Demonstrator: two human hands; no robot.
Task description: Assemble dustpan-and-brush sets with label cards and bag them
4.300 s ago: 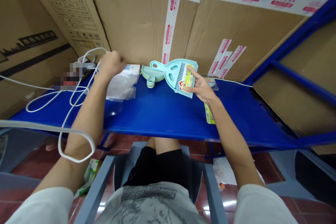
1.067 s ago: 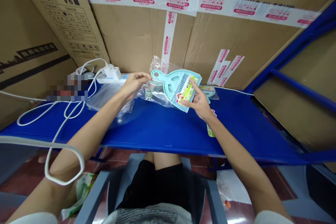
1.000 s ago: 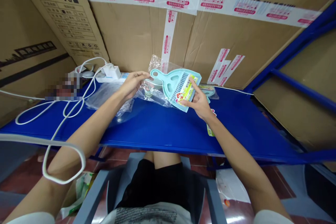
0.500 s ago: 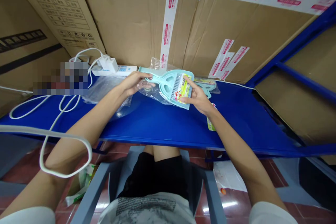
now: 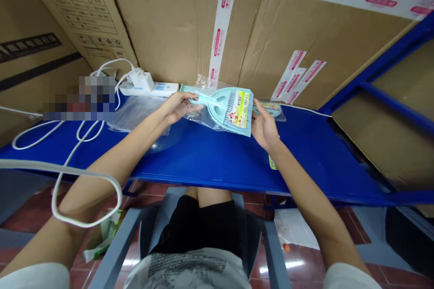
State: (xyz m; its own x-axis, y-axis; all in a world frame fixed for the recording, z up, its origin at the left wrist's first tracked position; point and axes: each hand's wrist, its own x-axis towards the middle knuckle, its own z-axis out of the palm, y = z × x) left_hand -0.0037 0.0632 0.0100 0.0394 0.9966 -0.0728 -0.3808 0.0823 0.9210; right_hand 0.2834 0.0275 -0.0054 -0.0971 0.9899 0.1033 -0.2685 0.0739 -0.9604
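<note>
A small light-blue dustpan and brush set (image 5: pixel 222 106) with a yellow-green label card (image 5: pixel 239 109) is held above the blue table. My left hand (image 5: pixel 178 107) is closed round its handle end at the left. My right hand (image 5: pixel 264 122) is at the wide right edge, its fingers bent against that edge and partly hidden behind it. Clear plastic film (image 5: pixel 205 119) lies behind and below the set, near my left hand. Just beyond my right hand rests another light-blue set in clear wrapping (image 5: pixel 272 108).
Flat clear plastic bags (image 5: pixel 135 113) lie on the blue table (image 5: pixel 210 158) at the left. Behind them stands a white power strip (image 5: pixel 164 89) with a plug and looping white cables (image 5: pixel 86 223). A large cardboard box (image 5: pixel 176 31) walls the back. A yellow-green card (image 5: pixel 272 163) pokes out by my right forearm.
My right hand has slid off the label card to the right edge of the dustpan, uncovering the card. The brush has shifted slightly against the pan. My left hand keeps its hold.
</note>
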